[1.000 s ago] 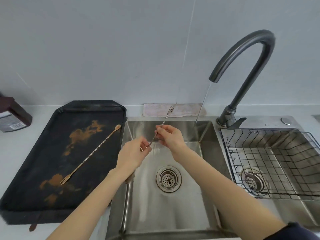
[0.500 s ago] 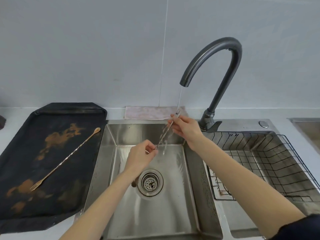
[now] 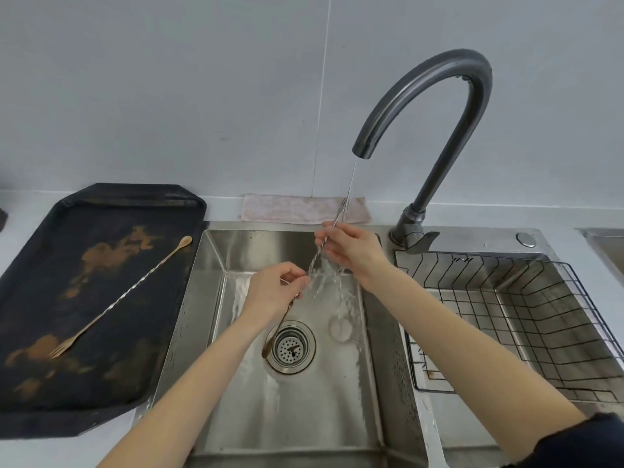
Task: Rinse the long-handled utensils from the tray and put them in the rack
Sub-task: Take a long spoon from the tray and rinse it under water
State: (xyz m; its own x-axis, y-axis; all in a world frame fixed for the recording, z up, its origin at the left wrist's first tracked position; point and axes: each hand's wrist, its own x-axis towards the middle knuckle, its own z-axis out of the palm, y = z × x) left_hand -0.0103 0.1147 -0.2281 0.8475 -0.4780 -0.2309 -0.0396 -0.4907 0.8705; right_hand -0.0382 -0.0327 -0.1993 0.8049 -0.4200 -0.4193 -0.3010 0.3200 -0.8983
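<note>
Over the steel sink (image 3: 381, 359), both my hands hold one long twisted metal utensil (image 3: 318, 256) slanted under the running water. My right hand (image 3: 351, 248) pinches its upper part just below the stream. My left hand (image 3: 275, 292) grips it lower down, and its gold spoon end (image 3: 275, 336) hangs over the drain (image 3: 291, 347). A second long gold utensil (image 3: 121, 297), fork at one end and spoon at the other, lies diagonally on the black tray (image 3: 101, 393) at the left. The black wire rack (image 3: 540, 359) sits in the right basin with nothing in it that I can make out.
The dark curved faucet (image 3: 452, 96) stands behind the sink, with water falling from its spout and splashing in the basin. A pink cloth (image 3: 290, 209) lies folded against the wall behind the sink. The tray has brown stains.
The utensil moved right and fully into the stream, and water now runs down it and splashes. My view shifted right, so the tray sits further left.
</note>
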